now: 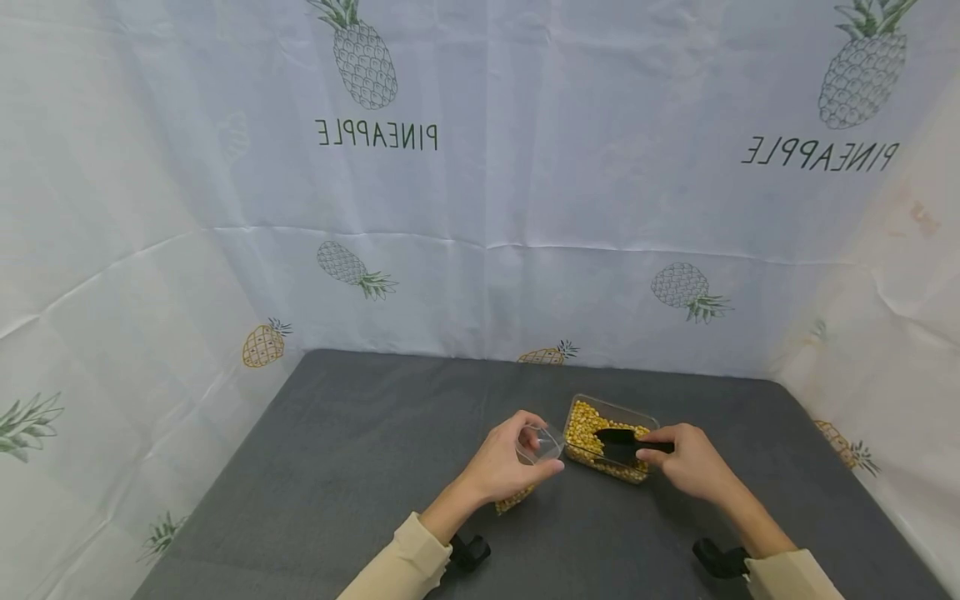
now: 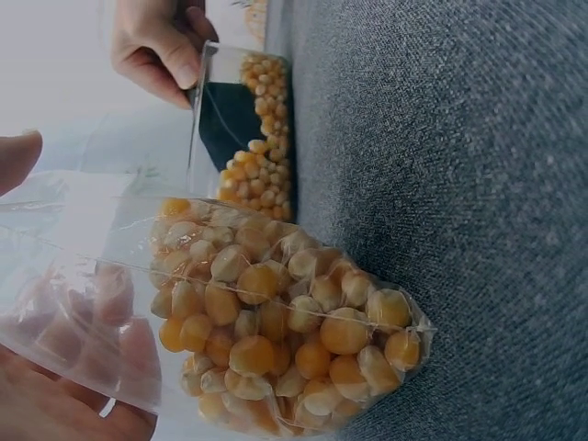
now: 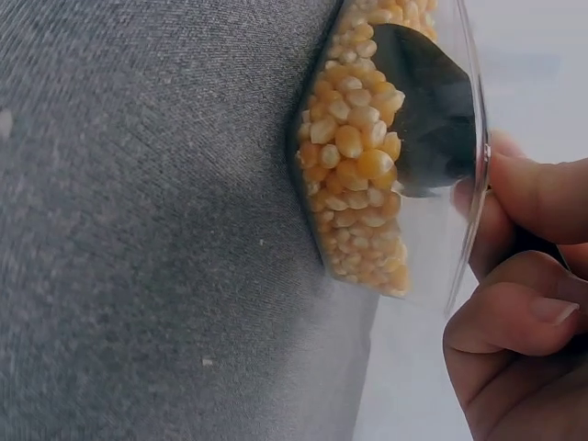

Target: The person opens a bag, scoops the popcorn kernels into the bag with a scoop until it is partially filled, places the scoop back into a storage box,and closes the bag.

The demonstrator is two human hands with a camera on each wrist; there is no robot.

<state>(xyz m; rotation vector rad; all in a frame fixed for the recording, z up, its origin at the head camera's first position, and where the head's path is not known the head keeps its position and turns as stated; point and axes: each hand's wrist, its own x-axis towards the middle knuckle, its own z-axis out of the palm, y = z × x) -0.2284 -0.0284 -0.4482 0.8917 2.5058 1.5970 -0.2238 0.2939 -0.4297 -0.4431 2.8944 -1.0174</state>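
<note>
My left hand (image 1: 498,462) holds a clear plastic bag (image 2: 276,312) near its top, with fingers and thumb curved round the spread mouth. Yellow corn kernels fill the lower part of the bag, whose pointed bottom is at the dark cloth in the left wrist view. Just right of it stands a clear rectangular container (image 1: 617,410) with more corn kernels (image 1: 583,427). My right hand (image 1: 693,462) grips the handle of a small black scoop (image 1: 617,437). The scoop's blade is inside the container, against the kernels; its tip is partly hidden among them in the right wrist view.
A dark grey cloth (image 1: 360,467) covers the table. White curtains (image 1: 480,183) with pineapple prints stand behind it and at both sides. Black straps (image 1: 471,553) are on both wrists.
</note>
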